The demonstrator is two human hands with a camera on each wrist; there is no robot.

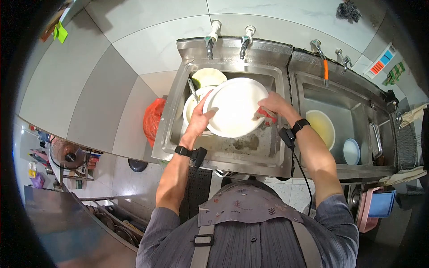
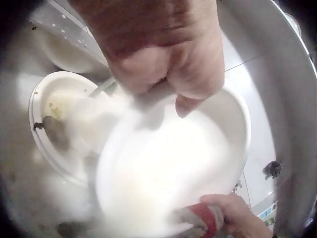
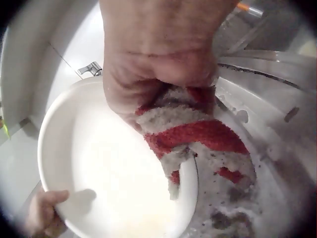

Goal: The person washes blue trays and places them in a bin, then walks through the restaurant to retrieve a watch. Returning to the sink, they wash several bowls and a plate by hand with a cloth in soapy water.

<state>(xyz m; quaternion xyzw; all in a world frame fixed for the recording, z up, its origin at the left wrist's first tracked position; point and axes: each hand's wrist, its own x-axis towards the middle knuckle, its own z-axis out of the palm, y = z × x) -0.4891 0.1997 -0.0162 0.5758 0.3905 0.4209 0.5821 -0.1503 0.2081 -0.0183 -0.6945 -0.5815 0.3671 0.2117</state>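
Left hand [image 1: 199, 119] grips the rim of the white basin [image 1: 234, 105], thumb inside, remaining fingers round the outside; I judge this steadies it against pressure from the other side. Right hand [image 1: 277, 103] clenched on a red-and-grey cloth [image 3: 198, 136], which laps over the opposite rim, probably so both faces get contact. Basin held above the left sink [image 1: 219, 144], interior turned toward my head view, likely for sight and reach. Beside and partly beneath it: another bowl [image 1: 189, 111] with a utensil [image 1: 193, 90], and a pale yellow dish [image 1: 209, 77].
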